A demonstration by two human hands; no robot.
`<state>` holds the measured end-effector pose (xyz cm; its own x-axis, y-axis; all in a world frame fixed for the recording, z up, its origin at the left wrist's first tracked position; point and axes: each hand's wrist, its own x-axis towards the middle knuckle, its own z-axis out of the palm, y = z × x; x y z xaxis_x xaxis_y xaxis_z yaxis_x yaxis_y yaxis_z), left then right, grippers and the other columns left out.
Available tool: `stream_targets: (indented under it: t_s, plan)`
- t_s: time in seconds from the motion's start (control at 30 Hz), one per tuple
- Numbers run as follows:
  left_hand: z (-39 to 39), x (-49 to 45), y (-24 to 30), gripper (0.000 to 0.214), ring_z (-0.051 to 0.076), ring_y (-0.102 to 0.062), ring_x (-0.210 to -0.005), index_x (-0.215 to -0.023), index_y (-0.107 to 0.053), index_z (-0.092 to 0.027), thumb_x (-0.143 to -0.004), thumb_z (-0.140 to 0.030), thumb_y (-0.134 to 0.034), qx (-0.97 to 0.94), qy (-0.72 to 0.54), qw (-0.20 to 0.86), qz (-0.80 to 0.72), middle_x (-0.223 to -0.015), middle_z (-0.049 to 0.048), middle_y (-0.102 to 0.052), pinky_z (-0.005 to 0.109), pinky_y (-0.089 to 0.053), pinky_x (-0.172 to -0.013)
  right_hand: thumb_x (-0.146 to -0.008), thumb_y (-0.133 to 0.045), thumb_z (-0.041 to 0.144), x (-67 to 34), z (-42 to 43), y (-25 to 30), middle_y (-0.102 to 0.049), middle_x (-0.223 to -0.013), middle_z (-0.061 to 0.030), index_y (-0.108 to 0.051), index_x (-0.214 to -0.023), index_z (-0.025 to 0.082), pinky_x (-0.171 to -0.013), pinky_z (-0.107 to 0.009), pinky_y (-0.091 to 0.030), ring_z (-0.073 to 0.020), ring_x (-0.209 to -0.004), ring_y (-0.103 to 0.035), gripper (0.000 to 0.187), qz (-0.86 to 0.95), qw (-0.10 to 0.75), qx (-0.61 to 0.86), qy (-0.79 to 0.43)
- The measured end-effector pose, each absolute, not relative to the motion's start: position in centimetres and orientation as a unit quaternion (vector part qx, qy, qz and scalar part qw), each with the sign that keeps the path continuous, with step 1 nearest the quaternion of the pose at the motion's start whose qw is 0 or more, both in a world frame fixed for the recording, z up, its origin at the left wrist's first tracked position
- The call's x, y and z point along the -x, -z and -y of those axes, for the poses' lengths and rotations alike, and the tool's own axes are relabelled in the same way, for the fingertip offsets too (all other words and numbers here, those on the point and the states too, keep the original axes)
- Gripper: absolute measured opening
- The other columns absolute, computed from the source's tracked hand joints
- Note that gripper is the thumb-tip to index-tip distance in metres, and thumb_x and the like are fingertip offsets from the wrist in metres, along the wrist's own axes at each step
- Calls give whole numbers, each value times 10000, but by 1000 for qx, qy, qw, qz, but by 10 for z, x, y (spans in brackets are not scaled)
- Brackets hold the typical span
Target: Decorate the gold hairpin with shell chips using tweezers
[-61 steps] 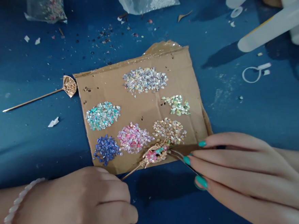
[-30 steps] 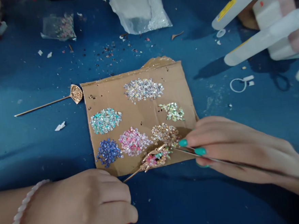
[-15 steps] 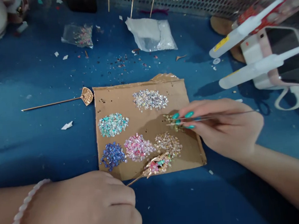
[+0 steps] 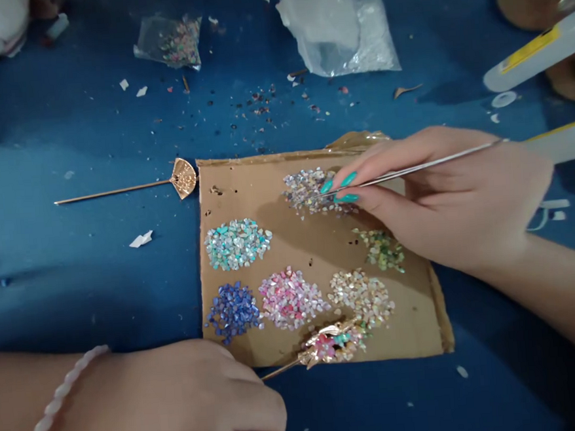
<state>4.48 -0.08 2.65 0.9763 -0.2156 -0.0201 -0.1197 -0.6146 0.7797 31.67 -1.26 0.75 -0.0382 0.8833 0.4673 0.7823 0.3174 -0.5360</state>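
Note:
Metal tweezers [image 4: 412, 168] are pinched in my right hand [image 4: 458, 197], their tips in the silvery-grey chip pile [image 4: 310, 186]. My left hand [image 4: 202, 399] is closed on the stem of a gold hairpin [image 4: 321, 346], whose ornate head carries pink and turquoise pieces and rests over the front edge of a cardboard sheet [image 4: 289, 241]. On that cardboard lie more small piles: turquoise chips [image 4: 237, 244], blue chips [image 4: 234, 310], pink chips [image 4: 292, 297], cream chips [image 4: 362, 295] and green chips [image 4: 382, 249]. The fingertips of my left hand are hidden.
A second hairpin with a gold fan-shaped head [image 4: 184, 178] lies left of the cardboard. Behind are a bag of mixed chips [image 4: 172, 43] and a white-filled bag [image 4: 341, 34]. White bottles [image 4: 542, 53] stand at the right. Scraps and crumbs dot the blue table [image 4: 124, 279].
My right hand has moved the tweezers from the green pile up to the silvery-grey pile. The view has shifted closer. My left hand still holds the hairpin.

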Motion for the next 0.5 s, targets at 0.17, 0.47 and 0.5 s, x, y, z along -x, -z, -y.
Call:
stream_targets:
  t_s: [0.17,0.47,0.5]
  plan:
    - [4,-43,-28,157,113,-429,-602,-809,-501,-188,-851,-251,-638,-900,69,425,67,-730,-52,-549,300,-375,-560,-791,-685,214,-313,12,-11,-726,-805,38,-657,-813,239,-586,-283,-484,-160,-751,-694,43,726,353,588,-44]
    - [4,-41,-26,128,117,-418,-612,-832,-502,-183,-884,-260,-591,-893,81,434,94,-763,-43,-545,307,-375,-555,-797,-680,241,-312,9,-12,-731,-773,34,-670,-794,211,-546,-250,-463,-130,-707,-692,32,733,326,597,-10]
    - [5,-41,-26,124,116,-420,-612,-830,-504,-183,-881,-250,-594,-895,77,431,87,-759,-44,-544,307,-375,-555,-797,-678,245,-312,9,-12,-731,-767,35,-670,-791,210,-541,-244,-458,-126,-701,-691,36,733,328,596,-7]
